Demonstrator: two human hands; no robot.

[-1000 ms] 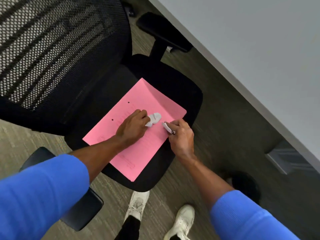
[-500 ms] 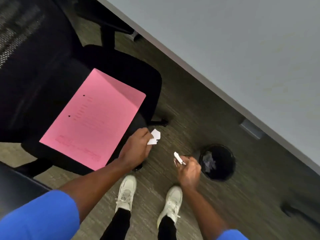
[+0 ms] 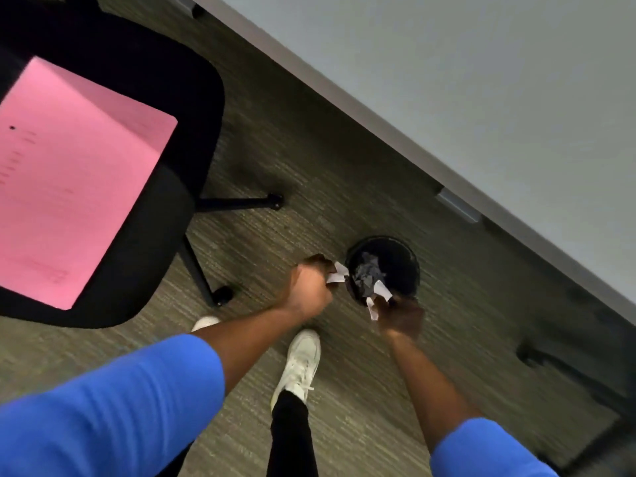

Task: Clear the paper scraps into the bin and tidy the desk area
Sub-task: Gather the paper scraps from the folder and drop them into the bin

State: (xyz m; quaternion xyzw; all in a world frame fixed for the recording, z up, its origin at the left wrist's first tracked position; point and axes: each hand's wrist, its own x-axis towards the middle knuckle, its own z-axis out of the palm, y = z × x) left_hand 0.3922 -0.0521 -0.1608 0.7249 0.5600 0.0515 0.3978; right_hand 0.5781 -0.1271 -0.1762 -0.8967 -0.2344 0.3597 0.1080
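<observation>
A round black bin stands on the carpet near the desk's edge, with crumpled grey paper inside. My left hand is just left of the bin's rim, fingers closed on white paper scraps. At the bin's near rim, my right hand pinches other white scraps, which hang over the opening. Both hands are blurred by motion.
A black office chair stands at the left with a pink sheet on its seat; its wheeled legs reach toward the bin. The grey desk runs diagonally across the upper right. My white shoes stand on the carpet below the hands.
Both hands carried the scraps from the pink sheet on the chair seat over to the bin. The view swung right and the bin came close.
</observation>
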